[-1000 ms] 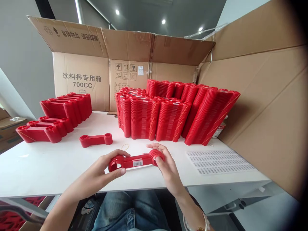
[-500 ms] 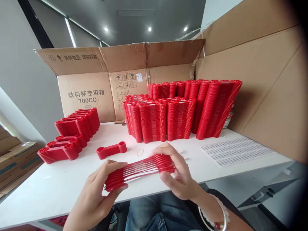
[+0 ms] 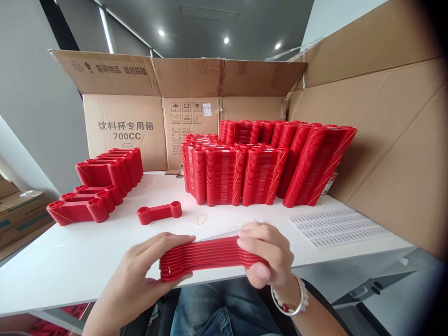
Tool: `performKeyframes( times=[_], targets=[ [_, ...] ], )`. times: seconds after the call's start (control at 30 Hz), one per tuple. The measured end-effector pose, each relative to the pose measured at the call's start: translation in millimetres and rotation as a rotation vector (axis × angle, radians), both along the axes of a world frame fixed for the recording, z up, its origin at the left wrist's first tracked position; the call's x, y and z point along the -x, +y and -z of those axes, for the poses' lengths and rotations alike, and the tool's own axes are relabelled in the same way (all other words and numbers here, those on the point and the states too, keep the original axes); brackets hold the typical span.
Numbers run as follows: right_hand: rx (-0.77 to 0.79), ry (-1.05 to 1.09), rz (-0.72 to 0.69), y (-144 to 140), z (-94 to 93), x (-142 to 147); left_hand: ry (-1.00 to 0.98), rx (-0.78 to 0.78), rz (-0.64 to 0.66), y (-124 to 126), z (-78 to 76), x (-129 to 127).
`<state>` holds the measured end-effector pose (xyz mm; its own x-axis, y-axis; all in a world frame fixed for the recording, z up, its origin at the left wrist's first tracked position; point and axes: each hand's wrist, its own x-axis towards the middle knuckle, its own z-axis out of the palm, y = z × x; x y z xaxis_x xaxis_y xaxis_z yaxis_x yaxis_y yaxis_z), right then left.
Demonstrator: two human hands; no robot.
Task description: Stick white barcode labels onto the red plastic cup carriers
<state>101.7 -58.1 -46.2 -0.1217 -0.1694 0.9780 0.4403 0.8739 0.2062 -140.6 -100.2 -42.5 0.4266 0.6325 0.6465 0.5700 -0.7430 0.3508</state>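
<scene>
Red plastic pieces that half a second ago were fanned apart with gaps between them are now squeezed into one tight bundle (image 3: 210,255), so the stack in hand looks squared up, held just over the near edge of the white counter (image 3: 87,261). The left hand (image 3: 140,275) has its fingers wrapped around the bundle's left end and the right hand (image 3: 268,256) has its fingers curled over the right end. Between the near edge and the tall red stacks (image 3: 266,168) along the far edge lies open room, broken only by a single red piece (image 3: 159,212), a rubber band (image 3: 201,219) and, toward the right edge, a label sheet (image 3: 338,227).
</scene>
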Motion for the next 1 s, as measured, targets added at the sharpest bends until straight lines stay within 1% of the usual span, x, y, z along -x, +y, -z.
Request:
performKeyframes(
  times=[0.07, 0.23, 0.3, 0.4, 0.5, 0.57, 0.6, 0.63, 0.7, 0.77, 0.8, 0.83, 0.9, 1.0],
  targets=[
    [0.052, 0.053, -0.075, 5.7, 5.2, 1.7, -0.018, 0.059, 0.017, 0.1, -0.5, -0.3],
    [0.318, 0.238, -0.277, 11.5, 16.9, 13.4, -0.107, 0.159, 0.072, 0.7, 5.6, -3.7],
    [0.368, 0.364, -0.336, 9.0, 15.5, 21.2, -0.139, 0.184, 0.114, 1.6, 8.8, -8.5],
    [0.377, 0.567, -0.366, 5.1, 7.3, 32.6, -0.172, 0.194, 0.152, 4.7, 12.4, -18.7],
    [0.407, 0.627, -0.388, 5.9, 0.5, 35.0, -0.235, 0.151, 0.171, 8.4, 15.7, -28.4],
    [0.443, 0.558, -0.372, 8.7, -1.3, 28.7, -0.296, 0.109, 0.161, 10.0, 17.9, -33.9],
    [0.450, 0.494, -0.327, 10.2, -1.9, 23.7, -0.339, 0.099, 0.140, 10.3, 18.9, -36.6],
    [0.429, 0.415, -0.247, 11.3, -2.6, 18.3, -0.398, 0.104, 0.106, 10.4, 19.5, -39.6],
    [0.300, 0.213, 0.003, 12.3, -4.9, 8.6, -0.565, 0.165, 0.008, 10.0, 19.7, -46.4],
    [0.145, -0.057, 0.249, 11.2, -8.0, 3.6, -0.751, 0.275, -0.069, 9.5, 18.7, -54.3],
    [0.107, -0.197, 0.327, 10.3, -9.4, 3.2, -0.832, 0.333, -0.087, 9.5, 18.2, -58.2],
    [0.104, -0.321, 0.368, 9.3, -10.6, 4.0, -0.899, 0.389, -0.090, 9.8, 17.8, -61.9],
    [0.168, -0.468, 0.367, 8.4, -12.4, 7.1, -0.994, 0.517, -0.046, 11.5, 18.2, -68.4],
    [0.318, -0.524, 0.311, 11.6, -15.4, 9.6, -1.145, 0.769, 0.079, 16.5, 21.3, -75.7]
  ],
)
